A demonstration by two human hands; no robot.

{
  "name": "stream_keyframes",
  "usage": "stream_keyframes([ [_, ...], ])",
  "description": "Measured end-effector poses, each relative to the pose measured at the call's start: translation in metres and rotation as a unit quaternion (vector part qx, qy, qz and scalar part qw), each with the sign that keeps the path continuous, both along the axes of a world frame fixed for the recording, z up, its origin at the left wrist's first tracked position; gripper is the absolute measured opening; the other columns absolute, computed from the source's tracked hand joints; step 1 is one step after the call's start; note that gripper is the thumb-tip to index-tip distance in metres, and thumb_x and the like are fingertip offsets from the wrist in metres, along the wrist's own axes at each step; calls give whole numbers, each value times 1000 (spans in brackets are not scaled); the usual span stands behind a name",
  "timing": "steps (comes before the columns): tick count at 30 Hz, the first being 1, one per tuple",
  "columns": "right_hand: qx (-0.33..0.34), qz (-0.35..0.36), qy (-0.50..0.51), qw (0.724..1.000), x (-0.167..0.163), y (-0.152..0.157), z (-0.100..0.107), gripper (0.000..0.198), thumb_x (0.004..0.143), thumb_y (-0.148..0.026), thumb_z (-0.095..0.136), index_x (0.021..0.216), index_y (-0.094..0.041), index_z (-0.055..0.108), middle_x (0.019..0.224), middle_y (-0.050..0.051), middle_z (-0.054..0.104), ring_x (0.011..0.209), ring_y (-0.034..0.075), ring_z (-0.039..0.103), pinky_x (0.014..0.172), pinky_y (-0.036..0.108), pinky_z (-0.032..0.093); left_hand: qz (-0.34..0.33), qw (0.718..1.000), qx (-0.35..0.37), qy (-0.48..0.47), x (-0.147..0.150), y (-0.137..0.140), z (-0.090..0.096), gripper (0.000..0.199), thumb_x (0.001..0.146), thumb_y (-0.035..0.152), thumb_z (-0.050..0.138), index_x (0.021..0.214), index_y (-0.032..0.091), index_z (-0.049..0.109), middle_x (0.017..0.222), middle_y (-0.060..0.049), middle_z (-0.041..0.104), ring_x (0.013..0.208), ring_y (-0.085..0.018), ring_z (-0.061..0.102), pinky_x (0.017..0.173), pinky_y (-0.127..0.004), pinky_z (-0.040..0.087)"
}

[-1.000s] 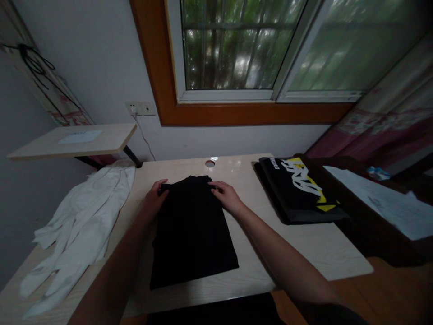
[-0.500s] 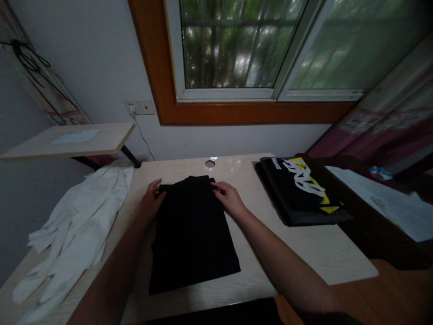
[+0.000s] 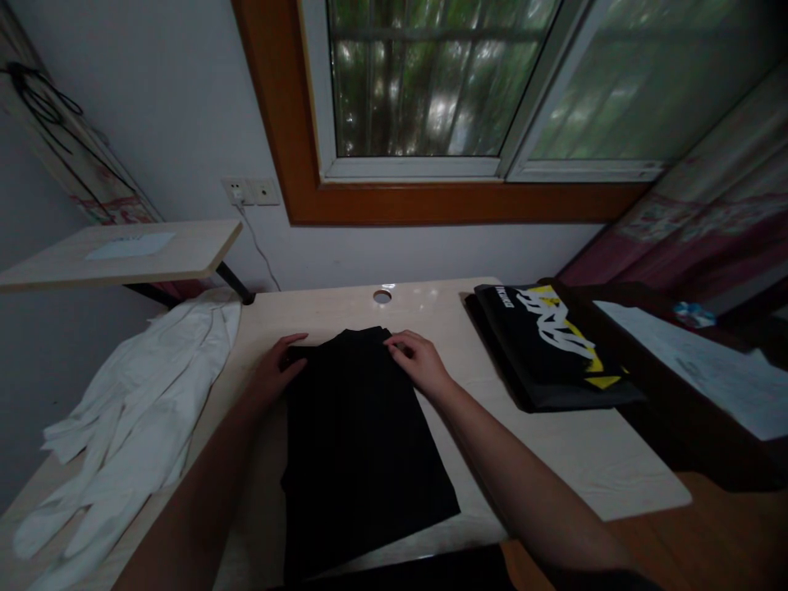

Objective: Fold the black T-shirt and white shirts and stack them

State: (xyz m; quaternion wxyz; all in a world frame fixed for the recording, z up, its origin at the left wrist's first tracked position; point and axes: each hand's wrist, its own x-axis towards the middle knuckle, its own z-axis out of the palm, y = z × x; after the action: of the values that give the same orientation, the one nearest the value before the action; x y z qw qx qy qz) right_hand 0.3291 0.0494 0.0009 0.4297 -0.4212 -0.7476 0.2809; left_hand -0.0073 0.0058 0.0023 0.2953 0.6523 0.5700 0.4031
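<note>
A folded black garment [image 3: 363, 451], which looks like a shirt, lies flat on the pale wooden desk in front of me. Its narrower end points toward the window. At its far left corner is my left hand [image 3: 277, 369], thumb and fingers apart, with the thumb over the cloth's edge. My right hand [image 3: 419, 359] pinches the far right corner between thumb and fingers. The garment's near left part reaches down to the desk's front edge.
White crumpled cloth [image 3: 141, 394] lies on the left, partly below a small raised shelf [image 3: 203, 254]. A stack of folded dark clothes [image 3: 542, 353] with a white and yellow print sits at right. The desk [image 3: 591, 460] has a round cable hole [image 3: 382, 297] near the wall.
The black garment has slid toward me, and its near edge has swung a little to the right. My left fingers have spread wider; the right hand stays at its corner.
</note>
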Motion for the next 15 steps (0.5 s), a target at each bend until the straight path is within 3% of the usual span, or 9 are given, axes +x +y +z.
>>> stream_keyframes([
  [5, 5, -30, 68, 997, -2, 3, -2, 23, 96, -31, 57, 113, -26, 73, 108, 5, 68, 89, 19, 64, 76, 32, 51, 94, 991, 45, -90, 8, 5, -7, 57, 87, 43, 67, 140, 26, 53, 109, -6, 66, 92, -21, 66, 84, -39, 56],
  [8, -5, -29, 24, 999, -3, 9, -7, 29, 94, -31, 59, 121, -27, 70, 111, 6, 67, 88, 19, 63, 81, 35, 52, 109, 991, 42, -62, 10, 14, -17, 62, 85, 40, 68, 143, 26, 49, 114, -8, 66, 100, -24, 67, 90, -45, 55],
  [12, -2, -36, -17, 999, -3, 14, -12, 28, 92, -27, 58, 117, -26, 71, 110, 6, 67, 95, 21, 63, 91, 39, 51, 123, 992, 28, 2, 9, 21, -27, 66, 86, 39, 68, 147, 26, 45, 110, -9, 67, 103, -27, 67, 94, -50, 53],
  [15, 3, -38, -13, 999, -4, 12, -11, 31, 93, -26, 56, 120, -27, 69, 113, 6, 66, 100, 22, 63, 94, 41, 51, 136, 990, 31, -14, 7, 22, -29, 64, 88, 39, 65, 147, 26, 45, 119, -12, 64, 109, -27, 65, 95, -50, 52],
])
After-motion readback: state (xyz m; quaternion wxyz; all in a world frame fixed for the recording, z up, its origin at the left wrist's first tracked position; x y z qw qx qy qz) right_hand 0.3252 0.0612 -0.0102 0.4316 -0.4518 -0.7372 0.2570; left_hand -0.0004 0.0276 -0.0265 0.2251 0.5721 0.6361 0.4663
